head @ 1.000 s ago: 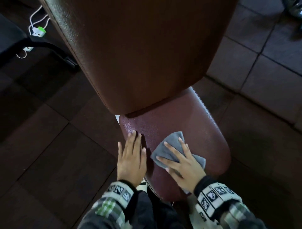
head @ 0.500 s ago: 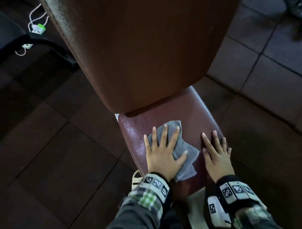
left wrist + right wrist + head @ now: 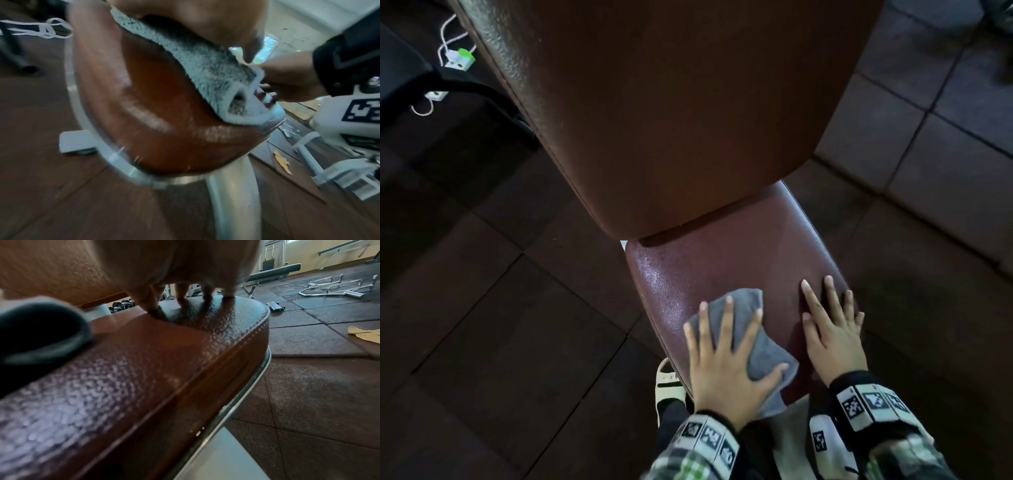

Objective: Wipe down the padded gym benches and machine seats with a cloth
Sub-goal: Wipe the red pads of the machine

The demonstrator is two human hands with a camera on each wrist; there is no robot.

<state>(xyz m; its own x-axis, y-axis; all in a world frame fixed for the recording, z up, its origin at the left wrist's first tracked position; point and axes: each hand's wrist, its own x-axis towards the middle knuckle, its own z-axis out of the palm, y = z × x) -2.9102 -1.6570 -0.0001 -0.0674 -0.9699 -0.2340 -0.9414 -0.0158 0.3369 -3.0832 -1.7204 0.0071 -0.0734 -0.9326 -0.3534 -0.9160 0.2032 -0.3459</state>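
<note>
A dark red padded seat point(image 3: 722, 260) lies below a brown padded backrest point(image 3: 671, 120). My left hand point(image 3: 722, 359) presses flat, fingers spread, on a grey cloth point(image 3: 743, 306) at the seat's near left part. The left wrist view shows the cloth point(image 3: 205, 68) squeezed between the palm point(image 3: 195, 19) and the seat point(image 3: 154, 113). My right hand point(image 3: 832, 332) rests flat on the seat's right side, apart from the cloth. Its straight fingers point(image 3: 205, 293) touch the seat point(image 3: 144, 361) near the edge, with the cloth point(image 3: 41, 331) a blur at left.
Dark rubber floor tiles point(image 3: 482, 342) surround the bench. A black frame leg point(image 3: 472, 89) and a white cable with a green plug point(image 3: 462, 56) lie at far left. My sandalled foot point(image 3: 667, 383) stands beside the seat. Another bench point(image 3: 273, 270) and metal bars point(image 3: 333, 287) lie beyond.
One second ago my right hand pressed the cloth and the left lay flat at the seat's left edge. The left then took the cloth and has slid it toward me; the right moved to the right side.
</note>
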